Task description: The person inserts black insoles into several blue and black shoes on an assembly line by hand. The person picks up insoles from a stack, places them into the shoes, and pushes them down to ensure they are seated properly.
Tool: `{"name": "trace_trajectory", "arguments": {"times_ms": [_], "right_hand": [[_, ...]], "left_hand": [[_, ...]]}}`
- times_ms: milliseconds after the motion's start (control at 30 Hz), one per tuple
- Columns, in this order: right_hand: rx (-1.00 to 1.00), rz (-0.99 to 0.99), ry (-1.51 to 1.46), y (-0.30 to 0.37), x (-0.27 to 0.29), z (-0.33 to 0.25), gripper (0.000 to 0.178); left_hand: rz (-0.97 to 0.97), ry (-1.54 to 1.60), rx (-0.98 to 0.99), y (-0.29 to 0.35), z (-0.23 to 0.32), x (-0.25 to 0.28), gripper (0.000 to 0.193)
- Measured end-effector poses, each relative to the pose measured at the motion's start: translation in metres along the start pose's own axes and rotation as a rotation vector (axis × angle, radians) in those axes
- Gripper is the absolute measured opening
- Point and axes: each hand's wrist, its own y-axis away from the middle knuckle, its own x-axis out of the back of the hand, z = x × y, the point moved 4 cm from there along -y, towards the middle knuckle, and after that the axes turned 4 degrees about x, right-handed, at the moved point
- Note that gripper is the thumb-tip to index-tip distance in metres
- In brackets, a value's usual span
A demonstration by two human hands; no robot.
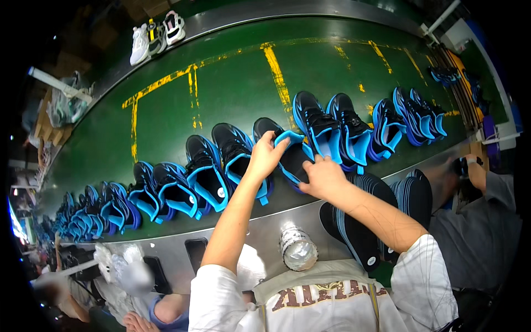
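In front of me a black and blue sports shoe (294, 161) sits on the green belt, its wide opening towards me. My left hand (267, 156) grips the tongue side of its collar, thumb and fingers closed on the edge. On the other side my right hand (326, 176) has its fingers at the collar and heel, partly reaching over the opening. A matching shoe (316, 124) stands close on the right, touching or nearly touching my right fingers. Another shoe (235, 149) is just left of my left forearm. The inside of the held shoe is dark.
Similar shoes (145, 191) line the belt (232, 83) both ways. Stacks of black insoles with blue edges (359, 221) lie on the metal ledge (276, 218) by my right forearm. A clear plastic container (298, 249) stands near me. Other people sit at both sides.
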Motion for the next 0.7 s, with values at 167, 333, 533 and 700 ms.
{"name": "trace_trajectory", "arguments": {"times_ms": [167,333,533,700], "right_hand": [[0.204,-0.211,0.032,-0.019,-0.006,0.004,0.02],[0.397,0.074,0.094,-0.035,-0.037,-0.003,0.013],[0.336,-0.041,0.183,-0.054,-0.057,0.004,0.017],[0.346,-0.428,0.45,-0.051,-0.06,-0.005,0.025]], "left_hand": [[0.031,-0.124,0.106,0.001,0.009,-0.001,0.045],[0.003,-0.116,0.114,-0.003,0.005,-0.004,0.046],[-0.014,-0.076,0.114,-0.003,-0.002,-0.005,0.043],[-0.053,-0.121,0.134,-0.001,-0.005,-0.007,0.041]]}}
